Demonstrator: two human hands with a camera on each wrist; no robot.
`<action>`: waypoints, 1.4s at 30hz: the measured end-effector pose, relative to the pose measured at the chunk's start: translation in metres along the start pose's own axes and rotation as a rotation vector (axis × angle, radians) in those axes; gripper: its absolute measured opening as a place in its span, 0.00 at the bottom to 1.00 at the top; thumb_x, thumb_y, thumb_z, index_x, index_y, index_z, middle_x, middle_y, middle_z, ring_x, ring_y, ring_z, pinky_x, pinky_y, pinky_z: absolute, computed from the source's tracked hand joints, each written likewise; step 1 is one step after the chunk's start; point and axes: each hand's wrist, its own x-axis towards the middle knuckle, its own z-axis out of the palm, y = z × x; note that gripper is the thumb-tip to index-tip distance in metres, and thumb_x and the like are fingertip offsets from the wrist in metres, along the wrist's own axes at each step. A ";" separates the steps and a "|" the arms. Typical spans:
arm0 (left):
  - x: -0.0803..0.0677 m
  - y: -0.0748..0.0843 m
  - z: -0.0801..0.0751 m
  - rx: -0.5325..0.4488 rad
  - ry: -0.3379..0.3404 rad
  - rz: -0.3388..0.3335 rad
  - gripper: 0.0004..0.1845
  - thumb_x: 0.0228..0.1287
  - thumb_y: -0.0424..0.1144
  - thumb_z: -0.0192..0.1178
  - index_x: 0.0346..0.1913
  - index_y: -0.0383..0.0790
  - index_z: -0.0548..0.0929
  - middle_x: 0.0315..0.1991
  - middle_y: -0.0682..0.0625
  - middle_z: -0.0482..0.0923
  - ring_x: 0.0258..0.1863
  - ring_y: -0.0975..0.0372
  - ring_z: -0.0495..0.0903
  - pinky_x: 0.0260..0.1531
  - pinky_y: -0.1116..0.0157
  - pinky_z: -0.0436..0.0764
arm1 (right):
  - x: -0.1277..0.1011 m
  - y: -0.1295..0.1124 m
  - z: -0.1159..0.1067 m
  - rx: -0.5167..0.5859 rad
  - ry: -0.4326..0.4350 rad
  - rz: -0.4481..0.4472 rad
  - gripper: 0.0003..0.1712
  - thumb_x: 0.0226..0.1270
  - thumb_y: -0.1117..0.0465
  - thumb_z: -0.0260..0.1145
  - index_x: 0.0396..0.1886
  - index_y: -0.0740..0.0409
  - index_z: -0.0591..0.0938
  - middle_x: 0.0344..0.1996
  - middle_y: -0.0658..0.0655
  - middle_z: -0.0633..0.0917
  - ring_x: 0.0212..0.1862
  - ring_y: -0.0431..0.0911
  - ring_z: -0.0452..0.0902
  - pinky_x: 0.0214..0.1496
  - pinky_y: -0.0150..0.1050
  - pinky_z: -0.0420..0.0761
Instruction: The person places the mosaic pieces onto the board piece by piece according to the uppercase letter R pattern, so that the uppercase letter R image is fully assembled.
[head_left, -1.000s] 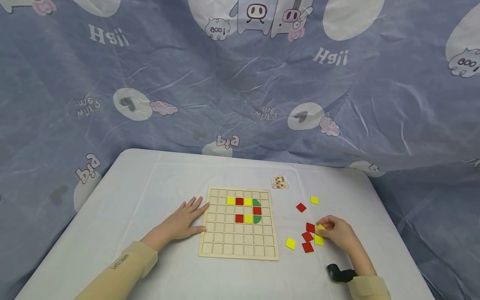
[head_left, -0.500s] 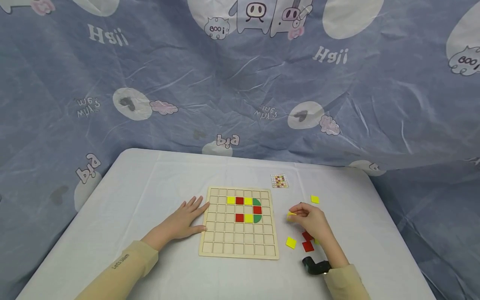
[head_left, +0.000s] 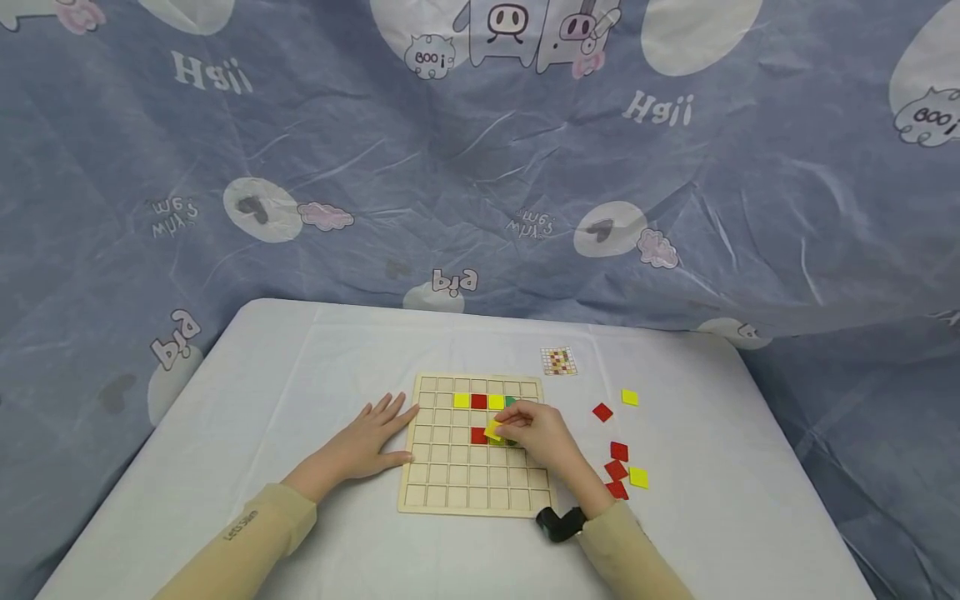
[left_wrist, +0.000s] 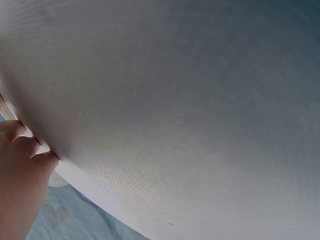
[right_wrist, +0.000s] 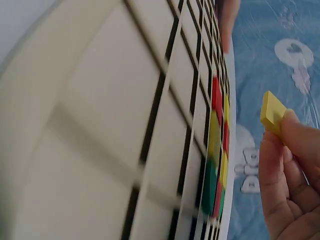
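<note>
My right hand (head_left: 536,429) pinches a yellow square tile (right_wrist: 274,111) between thumb and fingers, held above the wooden grid board (head_left: 450,479). In the head view the tile overlaps the lower row of placed pieces, beside a red tile (head_left: 478,436). The upper row shows a yellow tile (head_left: 461,401), a red one, another yellow and part of a green rounded piece (head_left: 511,402). My hand hides the pieces at the right of the pattern. With fingers spread, my left hand (head_left: 360,442) rests flat on the table, fingertips and thumb at the board's left edge.
Right of the board lie several loose red tiles (head_left: 618,452) and yellow tiles (head_left: 638,477). A small printed pattern card (head_left: 558,361) sits beyond the board's far right corner. The table (head_left: 337,550) has a white cover, and a patterned blue cloth (head_left: 420,167) hangs behind it.
My right hand has picked up a yellow tile from the loose pieces and carried it left over the board. The left hand has stayed in place.
</note>
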 end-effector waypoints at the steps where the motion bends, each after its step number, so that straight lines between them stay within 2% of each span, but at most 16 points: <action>1: 0.000 0.000 0.000 -0.001 0.001 0.001 0.42 0.66 0.60 0.58 0.77 0.46 0.58 0.78 0.36 0.49 0.77 0.40 0.46 0.73 0.39 0.50 | 0.002 -0.003 0.005 -0.009 -0.010 -0.022 0.05 0.58 0.63 0.75 0.34 0.53 0.87 0.29 0.48 0.87 0.31 0.39 0.81 0.33 0.29 0.80; 11: 0.002 0.001 0.000 0.008 -0.005 -0.005 0.43 0.66 0.61 0.58 0.77 0.47 0.58 0.78 0.38 0.49 0.78 0.41 0.46 0.74 0.39 0.51 | 0.016 -0.022 0.033 -0.117 -0.091 -0.123 0.03 0.60 0.64 0.73 0.34 0.55 0.87 0.30 0.49 0.88 0.31 0.36 0.81 0.36 0.31 0.80; 20: 0.003 0.001 0.000 -0.017 -0.015 -0.023 0.43 0.65 0.61 0.59 0.77 0.48 0.58 0.79 0.39 0.48 0.78 0.41 0.45 0.74 0.39 0.48 | 0.021 -0.022 0.041 -0.203 -0.130 -0.105 0.02 0.61 0.65 0.72 0.33 0.54 0.88 0.25 0.47 0.85 0.27 0.36 0.76 0.32 0.29 0.77; 29: 0.003 0.000 0.000 -0.083 -0.013 -0.037 0.43 0.65 0.60 0.60 0.77 0.47 0.58 0.79 0.39 0.47 0.78 0.41 0.43 0.74 0.39 0.45 | 0.023 -0.024 0.048 -0.263 -0.144 -0.110 0.05 0.59 0.68 0.73 0.35 0.58 0.88 0.31 0.50 0.81 0.31 0.39 0.72 0.33 0.29 0.74; 33: 0.003 -0.001 0.002 -0.084 -0.010 -0.035 0.43 0.65 0.60 0.60 0.77 0.47 0.58 0.79 0.39 0.47 0.78 0.41 0.43 0.74 0.39 0.45 | 0.022 -0.026 0.049 -0.287 -0.143 -0.103 0.06 0.58 0.68 0.73 0.36 0.58 0.88 0.33 0.51 0.80 0.31 0.39 0.72 0.33 0.29 0.75; 37: 0.003 -0.001 0.003 -0.078 -0.001 -0.025 0.43 0.65 0.60 0.60 0.77 0.47 0.58 0.79 0.39 0.48 0.78 0.41 0.43 0.74 0.38 0.46 | 0.021 -0.026 0.043 -0.266 -0.149 -0.091 0.07 0.59 0.65 0.73 0.39 0.57 0.89 0.34 0.51 0.81 0.33 0.39 0.73 0.35 0.31 0.76; 42: 0.002 -0.002 0.004 -0.072 0.008 -0.013 0.43 0.65 0.59 0.60 0.77 0.47 0.58 0.78 0.38 0.48 0.78 0.41 0.44 0.74 0.38 0.46 | 0.020 -0.018 0.022 -0.204 -0.070 -0.064 0.07 0.63 0.62 0.71 0.40 0.55 0.88 0.36 0.50 0.84 0.35 0.40 0.76 0.39 0.34 0.78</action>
